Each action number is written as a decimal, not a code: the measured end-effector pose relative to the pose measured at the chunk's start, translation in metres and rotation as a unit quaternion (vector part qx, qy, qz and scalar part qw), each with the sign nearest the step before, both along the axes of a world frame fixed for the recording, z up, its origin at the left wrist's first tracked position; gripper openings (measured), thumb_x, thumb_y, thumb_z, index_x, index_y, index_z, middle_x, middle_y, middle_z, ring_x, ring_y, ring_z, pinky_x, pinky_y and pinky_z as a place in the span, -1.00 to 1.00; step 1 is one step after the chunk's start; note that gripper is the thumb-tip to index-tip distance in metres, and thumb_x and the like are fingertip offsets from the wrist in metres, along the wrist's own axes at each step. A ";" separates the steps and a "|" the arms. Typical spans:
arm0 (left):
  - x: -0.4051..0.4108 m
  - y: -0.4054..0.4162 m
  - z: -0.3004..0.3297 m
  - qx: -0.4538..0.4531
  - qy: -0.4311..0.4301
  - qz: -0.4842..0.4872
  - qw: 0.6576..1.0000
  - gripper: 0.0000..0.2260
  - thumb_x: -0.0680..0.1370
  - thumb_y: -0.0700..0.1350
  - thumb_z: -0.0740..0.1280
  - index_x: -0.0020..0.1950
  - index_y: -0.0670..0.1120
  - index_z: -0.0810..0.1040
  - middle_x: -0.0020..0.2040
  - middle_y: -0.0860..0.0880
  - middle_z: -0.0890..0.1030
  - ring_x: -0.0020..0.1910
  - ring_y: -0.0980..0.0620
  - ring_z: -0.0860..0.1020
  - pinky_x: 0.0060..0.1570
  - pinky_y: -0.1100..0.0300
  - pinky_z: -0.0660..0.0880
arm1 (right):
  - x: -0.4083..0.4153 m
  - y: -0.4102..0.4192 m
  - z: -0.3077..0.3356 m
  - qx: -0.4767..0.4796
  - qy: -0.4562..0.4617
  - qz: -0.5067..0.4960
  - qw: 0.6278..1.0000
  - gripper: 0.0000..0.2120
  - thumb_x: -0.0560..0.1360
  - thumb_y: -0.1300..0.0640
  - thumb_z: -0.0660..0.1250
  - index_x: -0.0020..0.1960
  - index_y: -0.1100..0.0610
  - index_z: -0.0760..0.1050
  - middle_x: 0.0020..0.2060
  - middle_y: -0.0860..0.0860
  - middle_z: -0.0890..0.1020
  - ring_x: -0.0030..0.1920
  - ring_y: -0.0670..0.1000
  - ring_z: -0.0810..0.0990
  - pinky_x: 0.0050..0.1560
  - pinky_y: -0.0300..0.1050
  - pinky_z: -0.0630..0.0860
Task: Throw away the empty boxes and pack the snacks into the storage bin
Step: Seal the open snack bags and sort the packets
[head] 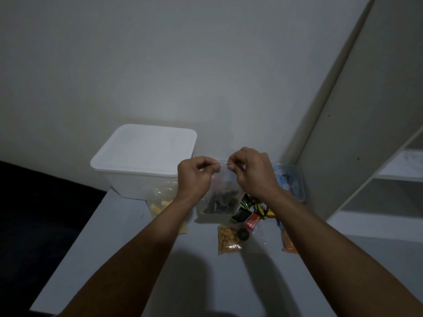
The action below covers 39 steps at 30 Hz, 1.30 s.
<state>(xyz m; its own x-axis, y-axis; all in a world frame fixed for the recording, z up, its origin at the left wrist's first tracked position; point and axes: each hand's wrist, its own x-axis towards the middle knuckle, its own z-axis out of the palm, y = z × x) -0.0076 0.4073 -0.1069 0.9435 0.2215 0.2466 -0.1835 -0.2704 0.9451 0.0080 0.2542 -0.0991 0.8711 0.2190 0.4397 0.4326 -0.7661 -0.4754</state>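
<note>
Head view: left hand and right hand each pinch the top edge of a clear bag of dark snacks — held just above the table, right of the lidded white bin. More snack bags lie near.

Both hands held a clear bag of dark snacks upright above the table, the left hand and right hand pinching its top edge. A lidded white bin stood behind, near other snack packets.
</note>
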 end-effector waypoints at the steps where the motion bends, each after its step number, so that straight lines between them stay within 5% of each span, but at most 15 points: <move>1: -0.001 0.000 0.000 0.006 -0.002 -0.003 1.000 -0.89 0.40 -0.35 0.44 -0.23 -0.16 0.67 -0.30 0.01 0.65 -0.28 0.16 0.61 -0.19 0.41 0.53 | 0.000 0.001 0.000 -0.001 0.002 -0.001 1.000 -0.95 0.43 0.20 0.41 -0.18 0.07 0.61 -0.28 -0.07 0.56 -0.21 0.02 0.51 -0.06 0.04 0.46; 6: -0.003 0.000 0.002 0.013 0.005 -0.049 0.999 -0.93 0.44 -0.30 0.43 -0.16 -0.14 0.63 -0.22 0.01 0.64 -0.17 0.13 0.60 -0.10 0.29 0.57 | 0.000 -0.001 0.000 0.028 0.030 0.007 0.999 -0.96 0.46 0.16 0.39 -0.16 0.06 0.58 -0.25 -0.07 0.55 -0.19 0.02 0.52 -0.03 0.08 0.50; 16: -0.002 0.001 0.004 0.037 0.004 -0.022 0.999 -0.92 0.45 -0.30 0.42 -0.19 -0.14 0.60 -0.27 0.03 0.59 -0.31 0.30 0.52 -0.24 0.41 0.46 | -0.006 -0.014 0.002 0.092 0.070 0.002 0.993 -0.96 0.44 0.18 0.45 -0.12 0.14 0.65 -0.21 0.02 0.66 -0.18 0.00 0.58 -0.08 -0.04 0.56; 25: 0.000 0.002 0.006 0.072 0.005 -0.036 0.997 -0.94 0.36 -0.26 0.52 -0.22 -0.15 0.68 -0.33 0.08 0.63 -0.35 0.29 0.56 -0.25 0.45 0.48 | -0.006 -0.015 0.009 0.120 0.135 0.010 0.983 -0.86 0.39 0.14 0.52 -0.06 0.13 0.69 -0.22 -0.02 0.69 -0.23 -0.20 0.59 -0.20 -0.31 0.47; 30: -0.002 0.010 0.008 0.034 0.048 -0.037 0.998 -0.89 0.33 -0.24 0.56 -0.18 -0.18 0.70 -0.27 -0.03 0.68 -0.29 0.16 0.63 -0.17 0.29 0.59 | -0.004 -0.022 0.006 0.126 0.134 -0.015 0.983 -0.92 0.37 0.14 0.54 -0.15 0.11 0.70 -0.28 -0.02 0.69 -0.28 -0.12 0.60 -0.16 -0.13 0.57; 39: -0.001 0.032 0.007 -0.016 0.063 -0.024 0.998 -0.89 0.34 -0.34 0.52 -0.16 -0.30 0.67 -0.24 -0.11 0.69 -0.31 0.12 0.65 -0.22 0.39 0.55 | -0.001 -0.031 0.005 0.135 0.182 0.009 0.974 -0.87 0.35 0.19 0.54 -0.11 0.18 0.69 -0.29 0.02 0.70 -0.35 -0.23 0.60 -0.25 -0.37 0.50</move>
